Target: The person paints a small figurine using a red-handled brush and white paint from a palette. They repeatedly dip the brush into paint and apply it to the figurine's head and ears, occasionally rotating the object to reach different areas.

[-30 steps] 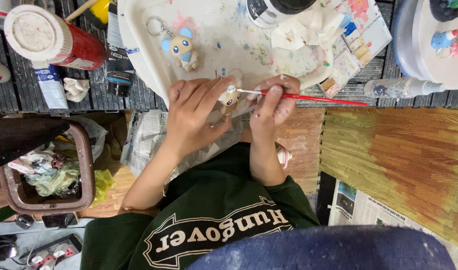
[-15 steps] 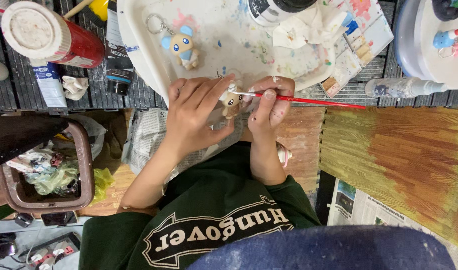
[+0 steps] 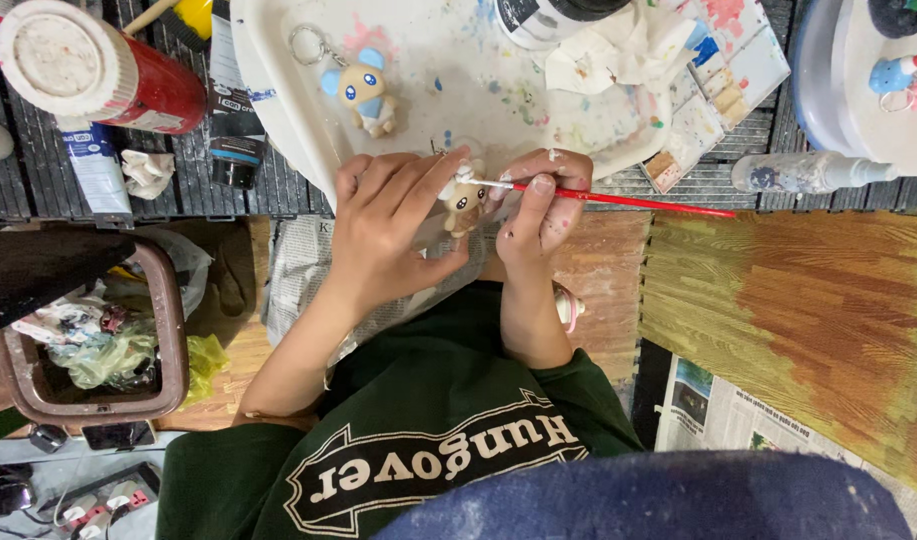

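Observation:
My left hand (image 3: 388, 225) holds a small tan figurine (image 3: 465, 200) between thumb and fingers, just below the edge of a white paint-stained tray (image 3: 278, 90). My right hand (image 3: 538, 210) grips a thin red-handled brush (image 3: 638, 201); its white tip rests against the top of the figurine. The brush handle points out to the right. A second figurine with blue ears and a key ring (image 3: 363, 92) lies on the tray above my left hand.
A red can with a white lid (image 3: 98, 70), paint tubes (image 3: 98, 170) and a black tube (image 3: 233, 140) lie upper left. A brown bin of rubbish (image 3: 168, 330) stands at left. A clear bottle (image 3: 803, 172), a paint palette (image 3: 728, 80), crumpled tissue (image 3: 598, 55) and another tray (image 3: 818, 80) sit upper right.
The hands and figurine stay in almost the same place; the brush tip has shifted slightly on the figurine.

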